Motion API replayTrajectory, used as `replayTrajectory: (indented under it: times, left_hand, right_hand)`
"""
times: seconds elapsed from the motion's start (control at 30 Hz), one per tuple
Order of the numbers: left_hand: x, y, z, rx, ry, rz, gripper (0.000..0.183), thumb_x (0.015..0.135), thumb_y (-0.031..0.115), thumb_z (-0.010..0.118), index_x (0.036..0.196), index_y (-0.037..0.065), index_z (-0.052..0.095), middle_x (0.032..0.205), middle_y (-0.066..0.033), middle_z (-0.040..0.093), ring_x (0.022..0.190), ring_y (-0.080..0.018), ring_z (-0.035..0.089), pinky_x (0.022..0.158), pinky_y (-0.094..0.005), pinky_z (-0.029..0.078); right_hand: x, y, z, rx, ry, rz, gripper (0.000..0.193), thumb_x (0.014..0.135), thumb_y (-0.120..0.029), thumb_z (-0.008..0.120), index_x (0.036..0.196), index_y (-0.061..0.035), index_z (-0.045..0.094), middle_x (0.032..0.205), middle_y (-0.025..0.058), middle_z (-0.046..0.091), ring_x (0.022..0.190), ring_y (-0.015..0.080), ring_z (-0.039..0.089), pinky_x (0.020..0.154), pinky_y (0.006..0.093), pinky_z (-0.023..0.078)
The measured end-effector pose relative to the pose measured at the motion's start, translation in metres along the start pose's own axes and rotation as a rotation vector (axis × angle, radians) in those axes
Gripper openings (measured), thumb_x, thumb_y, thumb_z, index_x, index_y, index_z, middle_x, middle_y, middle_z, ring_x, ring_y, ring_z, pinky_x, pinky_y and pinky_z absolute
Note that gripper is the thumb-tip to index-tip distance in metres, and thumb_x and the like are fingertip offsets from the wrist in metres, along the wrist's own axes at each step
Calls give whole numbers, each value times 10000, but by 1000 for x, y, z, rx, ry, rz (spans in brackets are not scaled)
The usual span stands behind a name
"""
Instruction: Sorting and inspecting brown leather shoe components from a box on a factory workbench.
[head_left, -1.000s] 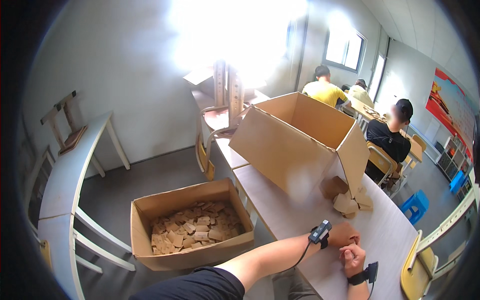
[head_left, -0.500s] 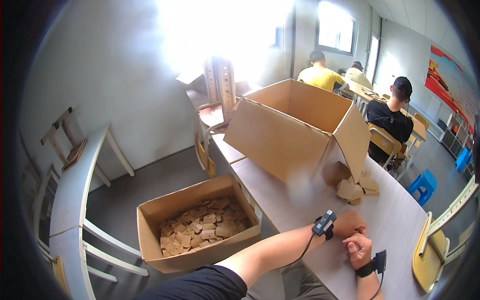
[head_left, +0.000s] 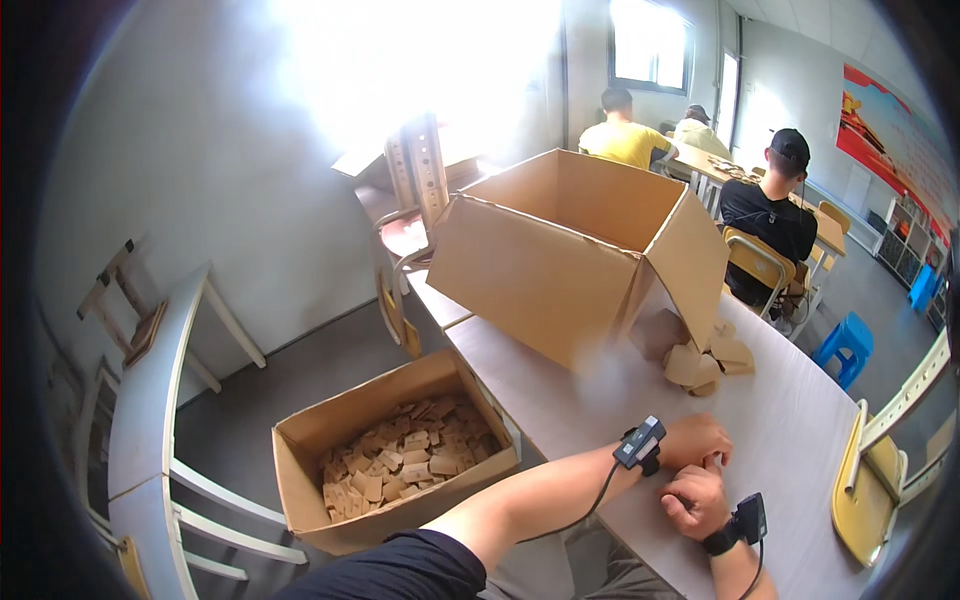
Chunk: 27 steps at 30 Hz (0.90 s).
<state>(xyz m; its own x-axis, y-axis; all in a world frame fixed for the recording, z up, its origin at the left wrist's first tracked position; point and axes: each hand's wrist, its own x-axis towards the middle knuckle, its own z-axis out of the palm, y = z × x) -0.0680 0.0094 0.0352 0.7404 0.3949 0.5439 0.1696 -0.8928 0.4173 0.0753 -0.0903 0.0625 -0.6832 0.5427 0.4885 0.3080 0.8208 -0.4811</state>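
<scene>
Over the pale tabletop (head_left: 760, 460), my left hand (head_left: 697, 440) and my right hand (head_left: 695, 502) come together with their fingers curled and meeting. Whatever lies between the fingertips is hidden by the hands. Each wrist wears a black strap with a small device and a cable. Just beyond my hands, several loose cardboard pieces (head_left: 692, 366) lie by a large open cardboard box (head_left: 530, 275), which stands tilted on the table with one flap hanging down. To the left and lower, an open carton (head_left: 395, 535) holds a heap of small cardboard pieces (head_left: 415, 455).
A yellow chair (head_left: 855, 510) stands at the table's right, and a blue stool (head_left: 845, 348) is farther off. White-legged tables (head_left: 140, 400) line the left side. Another chair (head_left: 410, 240) is by the box. A person in black (head_left: 765, 220) sits ahead, with others beyond.
The view has shifted slightly. My right hand has turned so its back shows more, and it has drawn closer to my left hand. The boxes look unchanged.
</scene>
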Motion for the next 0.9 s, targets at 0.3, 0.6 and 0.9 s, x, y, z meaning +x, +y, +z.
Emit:
replayTrajectory:
  times: [0.3, 0.6, 0.9]
  left_hand:
    - [4, 3, -1, -55, -139, -1, 195, 744, 152, 733, 933, 124, 692, 944, -49, 719, 966, -277, 663, 864, -378, 481]
    - [9, 7, -2, -68, -214, -49, 215, 818, 156, 658, 1029, 129, 688, 952, -43, 708, 1007, -275, 641, 956, -408, 451]
    - [8, 12, -1, -32, -197, 8, 233, 814, 127, 643, 1042, 124, 686, 891, -30, 660, 939, -243, 632, 926, -386, 443]
  right_hand:
    - [1, 0, -2, 6, 59, -2, 96, 813, -158, 736, 760, -78, 738, 694, 91, 679, 688, 274, 667, 738, 386, 501]
    - [-6, 12, -5, 89, 68, 24, 194, 848, -256, 750, 765, -81, 736, 647, 105, 639, 623, 296, 640, 641, 392, 505]
    - [-10, 13, -2, -131, -65, -21, 333, 852, -470, 748, 811, -140, 771, 633, 64, 615, 647, 254, 649, 714, 374, 482]
